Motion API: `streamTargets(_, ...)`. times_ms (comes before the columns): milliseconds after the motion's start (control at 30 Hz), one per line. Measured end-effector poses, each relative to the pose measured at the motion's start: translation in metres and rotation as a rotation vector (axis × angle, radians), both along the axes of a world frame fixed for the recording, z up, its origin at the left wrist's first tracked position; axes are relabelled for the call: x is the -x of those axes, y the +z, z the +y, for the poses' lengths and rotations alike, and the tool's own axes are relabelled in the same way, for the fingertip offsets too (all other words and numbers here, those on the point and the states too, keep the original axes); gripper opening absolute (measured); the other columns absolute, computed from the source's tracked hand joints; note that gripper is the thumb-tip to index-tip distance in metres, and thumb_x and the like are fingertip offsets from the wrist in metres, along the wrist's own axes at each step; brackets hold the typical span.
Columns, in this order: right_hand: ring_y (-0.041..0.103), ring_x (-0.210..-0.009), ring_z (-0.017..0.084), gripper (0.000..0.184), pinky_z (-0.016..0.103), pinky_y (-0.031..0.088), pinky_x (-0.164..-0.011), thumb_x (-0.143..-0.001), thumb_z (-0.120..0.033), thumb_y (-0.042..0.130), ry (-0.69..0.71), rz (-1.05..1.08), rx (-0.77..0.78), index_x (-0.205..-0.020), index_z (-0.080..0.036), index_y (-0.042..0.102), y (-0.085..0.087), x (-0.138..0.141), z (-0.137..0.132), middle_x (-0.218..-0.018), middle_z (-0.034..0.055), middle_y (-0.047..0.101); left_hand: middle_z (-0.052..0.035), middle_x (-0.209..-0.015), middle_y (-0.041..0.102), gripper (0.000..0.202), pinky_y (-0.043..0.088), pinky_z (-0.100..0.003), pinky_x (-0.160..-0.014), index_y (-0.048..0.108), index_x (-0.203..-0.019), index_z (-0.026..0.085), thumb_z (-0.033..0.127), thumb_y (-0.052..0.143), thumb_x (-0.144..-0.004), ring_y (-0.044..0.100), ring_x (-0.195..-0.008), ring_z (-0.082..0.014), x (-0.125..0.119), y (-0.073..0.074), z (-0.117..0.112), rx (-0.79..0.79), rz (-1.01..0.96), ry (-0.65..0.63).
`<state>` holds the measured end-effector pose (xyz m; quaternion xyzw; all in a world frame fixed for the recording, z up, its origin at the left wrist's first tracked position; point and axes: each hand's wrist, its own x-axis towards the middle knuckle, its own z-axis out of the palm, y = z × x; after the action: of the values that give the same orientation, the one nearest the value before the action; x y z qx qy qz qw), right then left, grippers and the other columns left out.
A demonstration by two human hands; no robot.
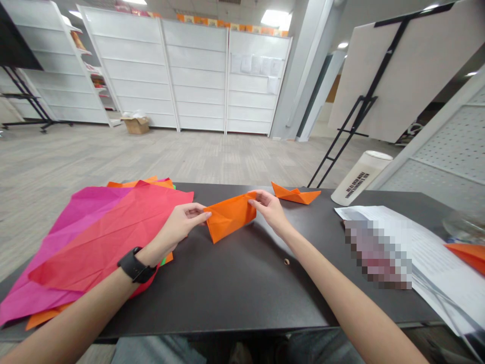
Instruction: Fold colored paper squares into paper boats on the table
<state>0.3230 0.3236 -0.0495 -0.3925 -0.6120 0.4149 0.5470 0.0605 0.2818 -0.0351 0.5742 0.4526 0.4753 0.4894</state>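
A folded piece of orange paper (pixel 232 218) is held up over the dark table, stretched between both of my hands. My left hand (pixel 186 222) pinches its left corner between thumb and fingers. At the upper right corner, my right hand (pixel 268 208) grips the paper the same way. Behind and to the right of my right hand lies an orange folded paper boat (pixel 296 194). To the left, beside my left forearm, spreads a pile of coloured sheets, with a red sheet (pixel 109 237) over a magenta sheet (pixel 56 253).
A white cylinder (pixel 359 178) with black lettering stands at the table's back right. Printed white papers (pixel 428 253) lie at the right, with another orange paper piece (pixel 468 255) on them. A small ring-like object (pixel 287 262) rests on the dark table (pixel 235 293).
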Motion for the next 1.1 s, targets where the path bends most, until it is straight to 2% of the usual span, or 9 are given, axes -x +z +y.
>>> streamTargets(133, 0.064, -0.076, 0.017, 0.028, 0.032, 0.050, -0.076, -0.072, -0.036, 0.076, -0.048, 0.007, 0.015, -0.093, -0.021, 0.066, 0.001, -0.001, 0.001, -0.078, -0.0002, 0.068, -0.0011, -0.070, 0.068, 0.034, 0.051, -0.023, -0.066, 0.067, -0.070, 0.015, 0.043, 0.085, -0.063, 0.064, -0.067, -0.0129, 0.005, -0.005, 0.005, 0.062, -0.077, 0.014)
streamTargets(233, 0.065, -0.082, 0.018, 0.021, 0.034, 0.050, -0.081, -0.072, -0.036, 0.075, -0.061, 0.024, -0.002, -0.082, -0.020, 0.065, 0.002, -0.001, 0.001, -0.084, 0.0024, 0.070, -0.0036, -0.076, 0.071, 0.039, 0.054, -0.027, -0.070, 0.068, -0.075, 0.015, 0.049, 0.082, -0.065, 0.066, -0.071, -0.0148, 0.006, -0.005, 0.005, 0.133, -0.164, -0.021)
streamTargets(400, 0.065, -0.086, 0.019, 0.018, 0.035, 0.050, -0.085, -0.075, -0.035, 0.073, -0.086, 0.025, -0.064, -0.083, -0.021, 0.064, 0.004, -0.006, 0.000, -0.088, 0.0043, 0.070, -0.0067, -0.089, 0.073, 0.037, 0.055, -0.027, -0.072, 0.066, -0.081, 0.014, 0.045, 0.081, -0.068, 0.068, -0.079, -0.0163, 0.006, -0.004, 0.005, 0.142, -0.188, 0.001)
streamTargets(467, 0.065, -0.084, 0.019, 0.017, 0.034, 0.051, -0.081, -0.075, -0.035, 0.071, -0.089, 0.012, -0.091, -0.081, -0.022, 0.061, 0.005, -0.011, 0.001, -0.085, 0.0035, 0.069, -0.0051, -0.090, 0.071, 0.036, 0.055, -0.027, -0.073, 0.063, -0.084, 0.015, 0.042, 0.081, -0.068, 0.067, -0.078, -0.0152, 0.007, -0.005, 0.006, 0.139, -0.190, 0.052)
streamTargets(600, 0.064, -0.076, 0.017, 0.014, 0.031, 0.050, -0.073, -0.077, -0.032, 0.065, -0.078, -0.055, -0.141, -0.079, -0.023, 0.054, 0.004, -0.022, 0.007, -0.078, 0.0006, 0.065, 0.0043, -0.076, 0.063, 0.047, 0.056, -0.027, -0.066, 0.052, -0.096, 0.020, 0.034, 0.082, -0.062, 0.065, -0.070, -0.0136, 0.007, -0.008, 0.008, 0.122, -0.168, 0.156)
streamTargets(700, 0.064, -0.075, 0.017, 0.008, 0.032, 0.051, -0.073, -0.077, -0.027, 0.059, -0.040, -0.169, -0.164, -0.074, -0.022, 0.053, 0.000, -0.029, 0.014, -0.076, 0.0014, 0.066, 0.0092, -0.067, 0.054, 0.050, 0.053, -0.026, -0.058, 0.048, -0.106, 0.023, 0.032, 0.076, -0.065, 0.060, -0.059, -0.0125, 0.009, -0.009, 0.010, 0.075, -0.052, 0.179)
streamTargets(833, 0.066, -0.083, 0.020, 0.011, 0.038, 0.051, -0.081, -0.070, -0.012, 0.052, 0.004, -0.395, -0.206, -0.064, -0.020, 0.056, -0.006, -0.042, 0.019, -0.081, 0.0043, 0.068, 0.0081, -0.063, 0.046, 0.030, 0.045, -0.026, -0.053, 0.055, -0.098, 0.020, 0.030, 0.061, -0.071, 0.052, -0.053, -0.0126, 0.014, -0.013, 0.012, -0.081, 0.274, 0.146)
streamTargets(967, 0.065, -0.099, 0.022, 0.029, 0.043, 0.047, -0.095, -0.065, 0.002, 0.049, 0.087, -0.648, -0.270, -0.064, -0.020, 0.068, -0.007, -0.055, 0.019, -0.101, 0.0059, 0.069, 0.0047, -0.067, 0.050, 0.018, 0.039, -0.027, -0.057, 0.059, -0.091, 0.021, 0.023, 0.052, -0.075, 0.050, -0.059, -0.0139, 0.017, -0.020, 0.011, -0.222, 0.687, 0.150)
streamTargets(1100, 0.061, -0.112, 0.026, 0.040, 0.047, 0.045, -0.100, -0.063, 0.009, 0.048, 0.123, -0.809, -0.322, -0.070, -0.021, 0.074, 0.001, -0.050, 0.012, -0.115, 0.0075, 0.067, 0.0020, -0.072, 0.057, 0.017, 0.043, -0.029, -0.062, 0.057, -0.095, 0.021, 0.025, 0.050, -0.079, 0.057, -0.065, -0.0174, 0.018, -0.025, 0.008, -0.256, 0.844, 0.114)
